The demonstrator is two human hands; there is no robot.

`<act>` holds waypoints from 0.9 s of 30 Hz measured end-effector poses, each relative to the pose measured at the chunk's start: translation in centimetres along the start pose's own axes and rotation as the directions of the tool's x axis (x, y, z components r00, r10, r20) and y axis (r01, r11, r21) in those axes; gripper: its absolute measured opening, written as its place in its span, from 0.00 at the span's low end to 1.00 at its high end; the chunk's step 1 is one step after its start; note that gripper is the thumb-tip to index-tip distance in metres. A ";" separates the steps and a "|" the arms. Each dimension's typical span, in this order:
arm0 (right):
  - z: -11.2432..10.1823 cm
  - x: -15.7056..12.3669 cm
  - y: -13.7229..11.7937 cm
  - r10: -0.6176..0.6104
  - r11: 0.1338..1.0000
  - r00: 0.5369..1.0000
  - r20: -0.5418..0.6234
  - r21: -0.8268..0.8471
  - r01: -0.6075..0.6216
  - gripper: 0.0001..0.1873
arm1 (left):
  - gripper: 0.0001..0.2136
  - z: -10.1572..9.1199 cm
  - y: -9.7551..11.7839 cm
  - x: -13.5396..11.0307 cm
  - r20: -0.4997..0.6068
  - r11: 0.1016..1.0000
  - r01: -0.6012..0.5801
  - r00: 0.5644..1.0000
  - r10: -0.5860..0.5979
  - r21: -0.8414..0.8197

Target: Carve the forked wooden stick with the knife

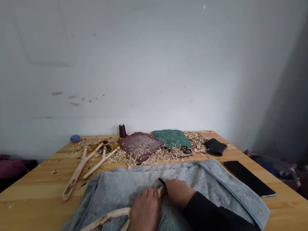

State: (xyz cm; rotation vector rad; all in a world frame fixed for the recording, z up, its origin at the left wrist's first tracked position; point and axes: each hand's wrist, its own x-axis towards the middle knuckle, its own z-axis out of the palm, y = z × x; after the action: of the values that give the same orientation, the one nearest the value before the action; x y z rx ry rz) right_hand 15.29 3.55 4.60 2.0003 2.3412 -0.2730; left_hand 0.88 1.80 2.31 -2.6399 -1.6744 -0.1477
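"Two hands meet over the grey cloth [112, 186]: your left hand [146, 210] is wrapped around the forked branch [110, 215] near where its prongs join, and your right hand [179, 192] grips a slim black tool [161, 182]. The branch lies near, left of middle, its stem end between your hands."

"Is your tool biting into the wood?"

"That can't be told; your right hand hides its working part. The wood shavings [198, 142] suggest a cutting edge, so set your left fingers behind its path, brace the prongs on the cloth and take thin strokes away from your left hand."

"And where can you swing the branch?"

"Left looks best: the worktop [22, 222] has its widest open stretch there, though a smooth forked stick [76, 176] lies farther back. On your right, the black phone-like slab [247, 177] sits just beyond the cloth, near the worktop's right edge. Watch the near edge too: one prong runs out of view, so you can't tell whether it overhangs."
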 end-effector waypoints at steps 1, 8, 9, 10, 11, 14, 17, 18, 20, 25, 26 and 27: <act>0.1 -0.2 0.6 0.009 1.000 1.000 0.006 0.026 -0.009 0.17 | 0.12 0.0 0.1 -0.1 -0.014 1.000 0.012 1.000 -0.012 -0.004; 0.3 -2.7 2.2 0.042 0.988 0.999 0.012 0.148 -0.043 0.17 | 0.14 0.5 0.8 -0.6 -0.092 0.999 0.053 0.994 -0.052 0.009; 0.4 -3.0 2.1 0.045 0.987 0.999 0.012 0.155 -0.046 0.17 | 0.14 0.6 0.9 -0.7 -0.086 0.998 0.053 0.995 -0.051 0.019; 0.4 -3.2 1.9 0.048 0.986 0.999 0.011 0.160 -0.049 0.17 | 0.14 0.7 0.9 -0.8 -0.080 0.998 0.055 0.995 -0.052 0.030; 0.4 -3.4 1.8 0.052 0.985 0.999 0.010 0.163 -0.053 0.16 | 0.15 0.8 1.0 -0.9 -0.074 0.997 0.060 0.996 -0.057 0.042; 0.6 -3.8 1.3 0.061 0.985 0.998 0.008 0.160 -0.062 0.16 | 0.17 1.1 1.1 -1.1 -0.075 0.995 0.070 0.995 -0.065 0.070; 0.7 -4.3 1.0 0.060 0.990 0.998 0.002 0.126 -0.060 0.16 | 0.17 1.4 1.1 -1.2 -0.077 0.994 0.069 0.995 -0.062 0.089; 0.7 -4.4 0.8 0.059 0.992 0.998 -0.001 0.109 -0.059 0.15 | 0.17 1.5 1.1 -1.2 -0.075 0.993 0.068 0.995 -0.062 0.094; 0.8 -4.6 0.6 0.055 0.996 0.998 -0.007 0.075 -0.054 0.15 | 0.16 1.6 1.1 -1.2 -0.070 0.993 0.069 0.996 -0.062 0.100; 0.8 -4.8 0.2 0.041 0.999 0.999 -0.011 0.022 -0.041 0.16 | 0.15 1.2 1.2 -1.1 -0.043 0.994 0.067 0.997 -0.064 0.082; 0.7 -4.8 0.1 0.043 0.999 0.999 -0.010 0.015 -0.043 0.16 | 0.16 1.1 1.2 -1.0 -0.040 0.995 0.065 0.997 -0.061 0.081; 0.7 -4.7 0.0 0.047 0.999 0.999 -0.009 0.009 -0.047 0.17 | 0.16 1.0 1.1 -1.0 -0.036 0.995 0.060 0.998 -0.057 0.081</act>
State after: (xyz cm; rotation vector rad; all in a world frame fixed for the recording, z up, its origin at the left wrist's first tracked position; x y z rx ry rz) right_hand 16.04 -1.18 4.67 2.0619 2.2986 -0.2734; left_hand 1.56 0.48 1.23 -2.5165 -1.7097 -0.1202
